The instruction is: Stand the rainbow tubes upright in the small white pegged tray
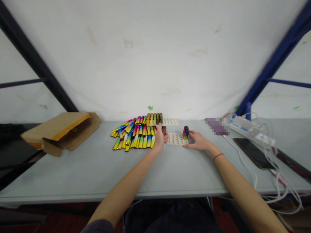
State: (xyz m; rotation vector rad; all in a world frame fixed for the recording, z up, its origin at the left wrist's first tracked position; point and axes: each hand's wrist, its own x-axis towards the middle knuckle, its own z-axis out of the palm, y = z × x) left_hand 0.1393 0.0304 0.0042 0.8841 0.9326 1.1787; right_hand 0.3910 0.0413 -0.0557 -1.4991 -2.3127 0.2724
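Observation:
My left hand (159,139) is closed around a few dark-ended lighters (164,130), mostly hidden by the fingers, at the left end of a white tray with holes (175,139). At that tray's right end, my right hand (198,141) grips the edge, thumb at the front corner and fingers farther back. Close to those fingers, a small row of shiny rainbow lighters (186,132) stands upright in the tray. Left of my left hand lies a spread of metallic rainbow lighters (132,136), in rough rows and partly overlapping.
Behind, a second white tray (171,121) holds upright gold and dark lighters (154,118) on its left. An open brown paper bag (63,129) lies at the left. Rightward are a phone (254,153), a power strip (251,129), tangled white cables (279,181) and a pixelated purple item (218,126).

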